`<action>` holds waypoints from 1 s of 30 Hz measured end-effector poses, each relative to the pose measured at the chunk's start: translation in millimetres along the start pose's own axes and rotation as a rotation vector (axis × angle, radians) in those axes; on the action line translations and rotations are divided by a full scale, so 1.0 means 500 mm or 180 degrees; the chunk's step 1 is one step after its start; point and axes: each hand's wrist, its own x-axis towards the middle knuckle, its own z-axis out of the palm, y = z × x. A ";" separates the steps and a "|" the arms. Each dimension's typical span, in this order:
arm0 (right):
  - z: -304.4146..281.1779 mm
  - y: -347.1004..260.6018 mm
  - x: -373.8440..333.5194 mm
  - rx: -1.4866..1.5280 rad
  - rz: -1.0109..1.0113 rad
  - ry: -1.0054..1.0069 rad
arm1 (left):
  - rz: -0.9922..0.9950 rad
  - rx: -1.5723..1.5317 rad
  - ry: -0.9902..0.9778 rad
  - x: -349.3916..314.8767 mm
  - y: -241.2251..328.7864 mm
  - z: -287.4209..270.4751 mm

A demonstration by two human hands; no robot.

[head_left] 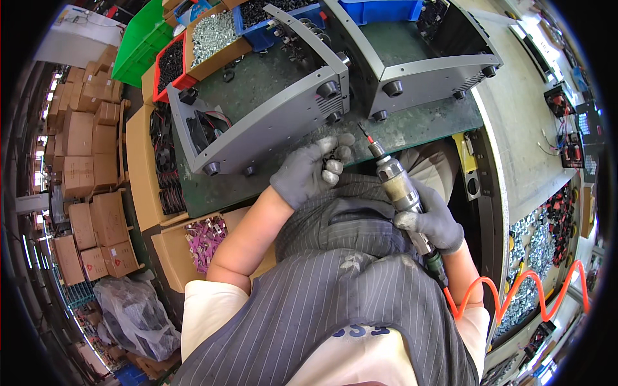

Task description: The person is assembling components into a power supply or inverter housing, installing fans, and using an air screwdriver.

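In my gloved right hand (439, 222) is an air screwdriver (398, 183), its bit slanting up toward the bench. An orange coiled hose (528, 276) runs off its lower end. My gloved left hand (310, 168) is curled closed in front of the bench edge, with small dark pieces showing between the fingers, too small to name surely. Just beyond it, a grey metal housing (277, 132) with black round feet lies on its side; a fan (205, 128) shows inside its left end. To its right is a second grey housing (431, 83) of like shape.
Along the back stand a red bin (159, 87) of black small parts, a carton of silvery screws (215, 35) and blue bins (380, 11). Left are a carton of black fans (164, 161) and purple connectors (206, 241). Loose metal parts (534, 270) lie right.
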 end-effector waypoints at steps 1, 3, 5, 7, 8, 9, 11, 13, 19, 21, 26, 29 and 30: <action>0.000 0.000 -0.002 0.0010 0.0006 -0.0025 | 0.0006 -0.0087 -0.0720 0.003 0.001 -0.006; 0.001 -0.002 -0.005 0.0018 0.0007 -0.0046 | 0.0014 -0.0169 -0.1445 0.002 0.003 -0.007; 0.004 -0.003 -0.007 0.0021 -0.0052 -0.0197 | 0.0196 -0.0038 -0.0715 -0.003 0.001 0.006; 0.005 -0.007 -0.010 -0.0014 0.0127 -0.0268 | 0.0341 0.0154 -0.0455 -0.006 -0.004 0.023; 0.007 -0.009 -0.011 -0.0057 0.0050 -0.0304 | 0.0576 0.0445 -0.0024 -0.009 -0.005 0.029; 0.009 -0.010 -0.011 -0.0157 0.0051 -0.0347 | 0.0491 0.0423 0.0078 -0.011 -0.004 0.033; 0.009 -0.014 -0.014 -0.0166 -0.0031 -0.0340 | 0.0569 0.0009 0.0038 -0.015 -0.001 0.033; 0.010 -0.017 -0.015 -0.0387 0.0440 -0.0416 | 0.0474 -0.0120 -0.0318 -0.018 0.008 0.022; 0.022 -0.007 -0.008 -0.0364 -0.0105 -0.0472 | 0.0432 -0.0223 -0.0953 -0.015 0.004 0.007; 0.026 -0.005 -0.005 -0.0381 -0.0134 -0.0435 | 0.0409 -0.0208 -0.0902 -0.019 0.000 0.014; 0.022 -0.005 -0.005 -0.0333 0.0007 -0.0473 | 0.0664 0.0248 -0.0745 -0.032 0.001 0.029; 0.014 -0.005 -0.005 -0.0158 0.0148 -0.0682 | 0.0790 0.0857 -0.0676 -0.040 0.011 0.029; 0.013 -0.005 -0.004 0.0066 0.0121 -0.0762 | 0.0780 0.0840 -0.0692 -0.043 0.017 0.028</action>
